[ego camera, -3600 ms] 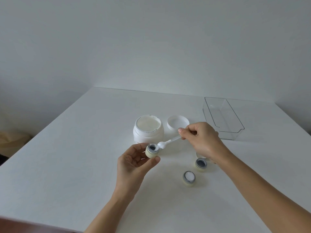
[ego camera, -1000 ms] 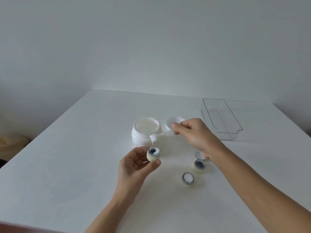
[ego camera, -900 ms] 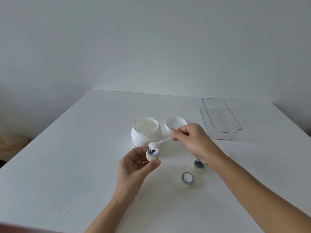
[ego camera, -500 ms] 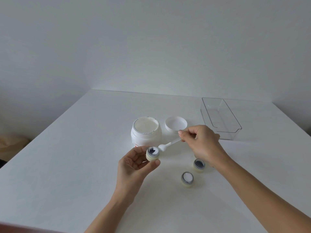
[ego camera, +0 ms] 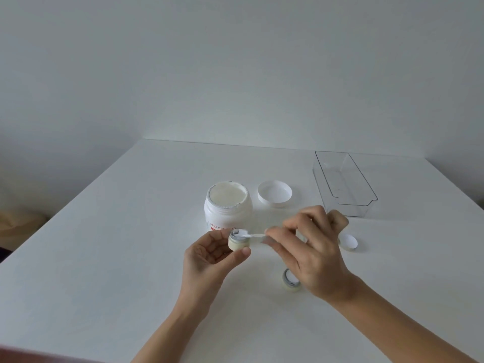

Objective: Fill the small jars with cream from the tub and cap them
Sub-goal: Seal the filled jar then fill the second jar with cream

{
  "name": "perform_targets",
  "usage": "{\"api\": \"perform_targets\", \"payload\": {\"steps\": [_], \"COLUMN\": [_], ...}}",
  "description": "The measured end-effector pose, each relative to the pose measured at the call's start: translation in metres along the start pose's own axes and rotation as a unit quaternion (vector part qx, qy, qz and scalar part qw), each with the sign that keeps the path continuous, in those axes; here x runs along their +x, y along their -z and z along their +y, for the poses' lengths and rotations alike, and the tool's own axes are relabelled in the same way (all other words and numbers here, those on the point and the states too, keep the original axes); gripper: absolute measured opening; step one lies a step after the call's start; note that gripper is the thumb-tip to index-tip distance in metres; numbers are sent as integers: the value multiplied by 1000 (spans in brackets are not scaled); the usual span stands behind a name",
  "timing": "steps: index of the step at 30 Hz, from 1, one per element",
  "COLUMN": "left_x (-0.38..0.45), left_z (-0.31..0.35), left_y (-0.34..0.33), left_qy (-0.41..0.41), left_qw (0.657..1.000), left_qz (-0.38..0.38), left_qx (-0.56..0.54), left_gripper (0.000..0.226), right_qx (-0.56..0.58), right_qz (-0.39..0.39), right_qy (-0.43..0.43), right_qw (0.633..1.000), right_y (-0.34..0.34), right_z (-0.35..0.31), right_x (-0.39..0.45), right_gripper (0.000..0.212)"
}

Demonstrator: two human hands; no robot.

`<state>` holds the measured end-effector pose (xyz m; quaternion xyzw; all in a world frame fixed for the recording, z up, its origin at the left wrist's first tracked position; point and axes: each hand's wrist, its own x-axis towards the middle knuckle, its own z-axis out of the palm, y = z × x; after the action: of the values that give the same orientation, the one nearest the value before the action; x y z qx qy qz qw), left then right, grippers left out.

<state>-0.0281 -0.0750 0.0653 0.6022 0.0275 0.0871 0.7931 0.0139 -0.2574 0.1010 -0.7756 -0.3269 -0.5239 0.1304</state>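
Observation:
My left hand point(ego camera: 209, 260) holds a small cream-coloured jar point(ego camera: 237, 242) upright between thumb and fingers, just in front of the open white cream tub point(ego camera: 228, 205). My right hand point(ego camera: 311, 252) pinches a small white spatula point(ego camera: 252, 235) whose tip lies inside that jar's mouth, which shows white cream. A second small jar point(ego camera: 289, 281) stands on the table, partly hidden under my right hand. A small cap point(ego camera: 348, 242) lies to the right of my knuckles. A third jar seen earlier is hidden behind my right hand.
The tub's white lid point(ego camera: 274, 193) lies upturned right of the tub. A clear plastic bin point(ego camera: 343, 183) stands at the back right. The white table point(ego camera: 117, 244) ends at a far edge against the wall and drops off on the left.
My right hand has dropped lower and closer, bringing the spatula tip from beside the jar's rim down into its mouth. It now covers one jar on the table. The left hand barely moved.

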Motion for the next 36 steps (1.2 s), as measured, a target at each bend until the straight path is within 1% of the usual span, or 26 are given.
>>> {"api": "perform_targets", "payload": {"steps": [3, 6, 10, 14, 16, 18, 21, 24, 27, 30, 33, 36], "left_x": [0, 0, 0, 1, 1, 2, 2, 2, 1, 1, 1, 1], "left_z": [0, 0, -1, -2, -3, -4, -5, -5, -5, -6, -7, -7], "left_y": [1, 1, 1, 0, 1, 2, 2, 1, 1, 0, 0, 0], "left_qy": [1, 0, -2, 3, 7, 11, 11, 15, 23, 30, 37, 39], "left_qw": [1000, 1000, 1000, 1000, 1000, 1000, 1000, 999, 998, 996, 995, 995], "left_qz": [0, -4, -3, 3, -3, -9, -22, -42, -65, -82, -86, -81], "left_qx": [-3, -2, -1, -4, 1, 1, -2, -7, -4, 3, -14, -34], "left_gripper": [29, 30, 28, 28, 28, 32, 33, 32, 31, 31, 31, 27], "right_qx": [12, 30, 49, 63, 64, 63, 67, 52, -1, -19, 16, 69], "right_qz": [11, 12, 24, 48, 43, 4, -105, -203, -305, -368, -411, -437], "right_qy": [36, 27, -14, -86, -113, -129, -128, -86, -26, -5, -45, -130], "right_qw": [999, 999, 998, 993, 991, 990, 984, 974, 952, 930, 910, 887], "right_y": [5, 9, 13, 8, 0, -11, -31, -52, -70, -79, -81, -77], "right_z": [0, 4, 10, 22, 26, 27, 24, 20, 15, 12, 11, 14], "right_x": [-5, -8, -6, 12, 28, 45, 69, 87, 97, 100, 102, 103], "right_gripper": [13, 13, 18, 23, 22, 18, 18, 22, 29, 31, 34, 42]}}
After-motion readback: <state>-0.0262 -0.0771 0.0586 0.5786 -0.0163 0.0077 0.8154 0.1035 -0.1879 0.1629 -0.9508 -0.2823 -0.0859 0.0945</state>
